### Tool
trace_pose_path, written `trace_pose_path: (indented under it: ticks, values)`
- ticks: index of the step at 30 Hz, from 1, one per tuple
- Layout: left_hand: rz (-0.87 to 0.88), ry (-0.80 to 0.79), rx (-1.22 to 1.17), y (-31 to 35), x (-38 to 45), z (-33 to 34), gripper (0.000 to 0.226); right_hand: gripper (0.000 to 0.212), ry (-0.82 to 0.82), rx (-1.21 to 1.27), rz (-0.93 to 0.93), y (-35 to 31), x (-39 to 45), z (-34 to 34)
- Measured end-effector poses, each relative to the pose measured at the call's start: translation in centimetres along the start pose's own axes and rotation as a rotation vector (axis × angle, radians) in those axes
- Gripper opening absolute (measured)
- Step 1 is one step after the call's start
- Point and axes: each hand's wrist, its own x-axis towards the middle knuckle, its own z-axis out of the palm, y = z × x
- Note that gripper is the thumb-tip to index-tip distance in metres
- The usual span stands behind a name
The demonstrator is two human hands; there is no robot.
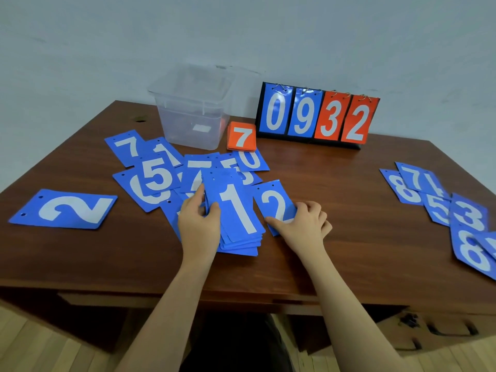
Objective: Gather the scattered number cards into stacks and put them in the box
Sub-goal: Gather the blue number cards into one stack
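Blue stack [236, 218] topped by 1 gripped in left hand [198, 226]; right hand [303, 224] pinches 2 card [276, 201] beside it.

A brown wooden table [335, 210] is filling the middle of the view, with a small round hole [139, 120] showing at its 10 o'clock corner. A flip scoreboard [318, 116] is standing upright toward 1 o'clock on the table, reading 0 9 in blue and 3 2 in orange. A pale wall [241, 30] is rising behind it. Light wooden flooring [32, 345] is showing at 7 o'clock below the table edge.
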Motion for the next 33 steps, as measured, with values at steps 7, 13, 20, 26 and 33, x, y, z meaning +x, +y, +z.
trace_pose_path:
  ticks: [7, 13, 20, 26, 33]
  values:
    - [0.026, 0.029, 0.034, -0.1, -0.1, -0.5, 0.048, 0.067, 0.050, 0.149, -0.092, -0.6, -0.8, -0.2]
    - [0.017, 0.050, 0.023, 0.0, -0.9, -1.5, 0.047, 0.046, 0.314, 0.413, -0.317, -1.3, -2.9, -0.9]
    - [0.018, 0.036, -0.054, 0.5, -1.6, -2.3, 0.047, 0.045, 0.260, 0.852, -0.239, -3.5, -4.9, -1.7]
    - [0.008, 0.053, -0.150, 1.1, -1.9, -3.0, 0.046, 0.038, 0.122, 0.813, -0.268, -6.0, -6.4, -0.4]
    - [0.050, 0.097, -0.111, 0.9, -1.8, -5.6, 0.048, 0.034, 0.038, 0.652, -0.360, -8.6, -7.4, 1.9]
